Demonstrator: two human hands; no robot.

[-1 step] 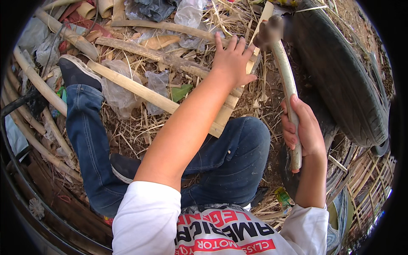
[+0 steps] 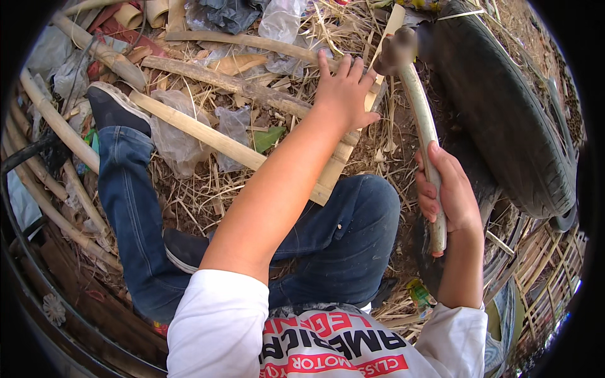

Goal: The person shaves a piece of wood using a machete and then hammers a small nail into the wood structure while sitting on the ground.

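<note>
A hammer (image 2: 421,110) stands aslant to the right of the middle, its brown head, partly blurred, at the top and its pale, slightly curved handle running down toward the person. The right hand (image 2: 449,189) is wrapped round the lower part of that handle, thumb lying along it, with the butt end showing below the grip. The hammer's head appears just beside the upper end of a pale wooden strip (image 2: 332,174), which runs down to the person's bent knee. Over the strip lies the left hand (image 2: 345,94), palm down, fingers spread and thumb out to the right; whether it presses on the wood cannot be told.

Left of that hand, two long poles (image 2: 233,82) reach in toward it, and a flat bamboo slat (image 2: 195,129) passes behind the left forearm. Clear plastic bags (image 2: 179,142) and a green leaf (image 2: 269,138) lie among dry straw near the slat. A dark shoe (image 2: 120,107) touches the slat's far end, below blue jeans (image 2: 135,208). On the right, a black tyre (image 2: 504,120) leans beside the hammer, with woven bamboo (image 2: 545,264) below it. More curved poles (image 2: 60,126) lie at the left, near a black metal frame (image 2: 38,258).
</note>
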